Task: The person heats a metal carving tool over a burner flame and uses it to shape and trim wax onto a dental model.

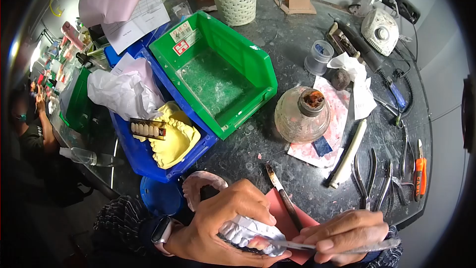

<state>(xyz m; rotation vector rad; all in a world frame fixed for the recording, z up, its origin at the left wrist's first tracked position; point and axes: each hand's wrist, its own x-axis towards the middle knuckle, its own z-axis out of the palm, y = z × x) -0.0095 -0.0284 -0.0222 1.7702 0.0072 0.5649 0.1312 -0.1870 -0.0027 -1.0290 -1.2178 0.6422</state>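
Note:
My left hand [225,221], with a watch on its wrist, is wrapped round a white plaster dental cast [240,229]. Pink wax [258,242] covers part of the cast's near side. My right hand [347,233] grips a slim metal wax spatula [293,244], whose tip touches or nearly touches the pink wax. Under and between the hands lies a pink wax sheet [303,213]. A wax knife [283,196] with a dark handle rests partly across it. Just beyond my left hand sits a pale pink horseshoe-shaped cast [191,188], beside a round blue lid [157,198].
A blue bin [144,166] holds a yellow cast [178,141], a strip of teeth [148,129] and crumpled paper. Beyond stand a green bin [263,77] and a glass burner [297,119]. Pliers [364,176] and an orange-handled cutter [420,176] lie right. Another person [42,124] is far left.

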